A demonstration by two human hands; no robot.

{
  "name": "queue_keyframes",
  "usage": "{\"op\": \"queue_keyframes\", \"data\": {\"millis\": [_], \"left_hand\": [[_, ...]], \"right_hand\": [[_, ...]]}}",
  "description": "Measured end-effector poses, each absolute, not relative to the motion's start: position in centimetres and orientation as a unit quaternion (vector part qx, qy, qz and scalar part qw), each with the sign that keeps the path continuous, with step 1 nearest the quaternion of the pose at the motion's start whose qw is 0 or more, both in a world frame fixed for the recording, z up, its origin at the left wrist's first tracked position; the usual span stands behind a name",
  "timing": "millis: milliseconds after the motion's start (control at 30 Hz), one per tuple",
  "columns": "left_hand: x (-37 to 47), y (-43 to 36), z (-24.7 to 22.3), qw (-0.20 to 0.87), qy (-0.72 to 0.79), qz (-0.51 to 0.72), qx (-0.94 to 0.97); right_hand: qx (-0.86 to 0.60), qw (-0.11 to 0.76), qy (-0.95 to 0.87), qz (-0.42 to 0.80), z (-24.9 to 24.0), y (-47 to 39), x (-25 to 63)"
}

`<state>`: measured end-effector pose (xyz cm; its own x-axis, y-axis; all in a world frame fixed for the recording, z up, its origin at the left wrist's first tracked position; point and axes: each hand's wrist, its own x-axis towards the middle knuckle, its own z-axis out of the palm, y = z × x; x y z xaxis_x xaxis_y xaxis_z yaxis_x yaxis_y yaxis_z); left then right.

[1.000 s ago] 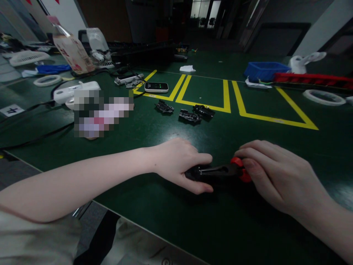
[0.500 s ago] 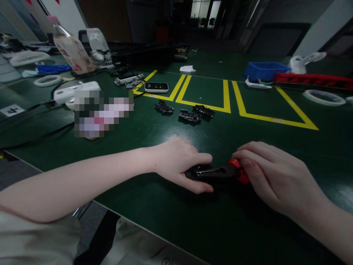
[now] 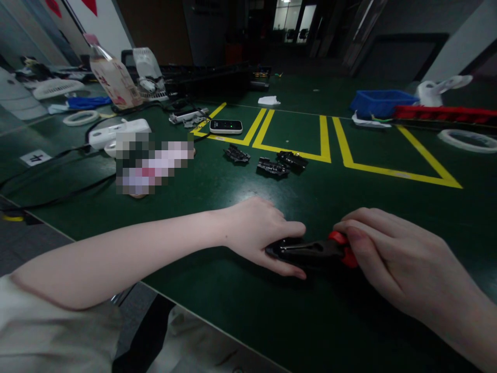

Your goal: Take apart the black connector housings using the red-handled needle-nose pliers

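Note:
My right hand is wrapped round the red handles of a pair of pliers with dark jaws. The jaws point left, low over the green table, with their tip in the gap between my left thumb and forefinger. My left hand is closed at that tip, palm down, with its other fingers curled under. A dark piece shows beside the jaws there, but the hand mostly hides it and its kind is unclear. Beyond my hands lie several small black plastic parts in a loose group.
Yellow tape outlines mark the green table. A white-edged device with green lights lies behind the black parts. At left are a power strip, cables and a bottle; at right, a blue bin and a tape roll.
The whole view has shifted a little, so everything sits slightly further right and lower. Both hands keep nearly the same grip and position about the pliers.

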<state>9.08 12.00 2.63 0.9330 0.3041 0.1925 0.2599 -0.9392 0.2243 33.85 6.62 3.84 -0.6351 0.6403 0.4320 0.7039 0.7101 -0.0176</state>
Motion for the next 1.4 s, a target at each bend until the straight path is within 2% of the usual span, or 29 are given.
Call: {"op": "queue_keyframes", "data": {"millis": [233, 533, 1000, 1400], "left_hand": [[9.1, 12.0, 2.6, 0.084, 0.155, 0.1, 0.979], [8.9, 12.1, 3.0, 0.104, 0.153, 0.083, 0.979], [8.8, 12.2, 2.5, 0.109, 0.127, 0.129, 0.977], [8.9, 12.4, 2.7, 0.104, 0.143, 0.107, 0.978]], "right_hand": [[-0.365, 0.228, -0.898, -0.092, 3.5, 6.8, 34.3], [-0.361, 0.194, -0.907, -0.096, 3.6, 7.4, 35.0], [-0.386, 0.254, -0.886, -0.037, 3.2, 7.3, 34.6], [-0.357, 0.253, -0.898, -0.041, 3.0, 7.4, 33.9]]}}
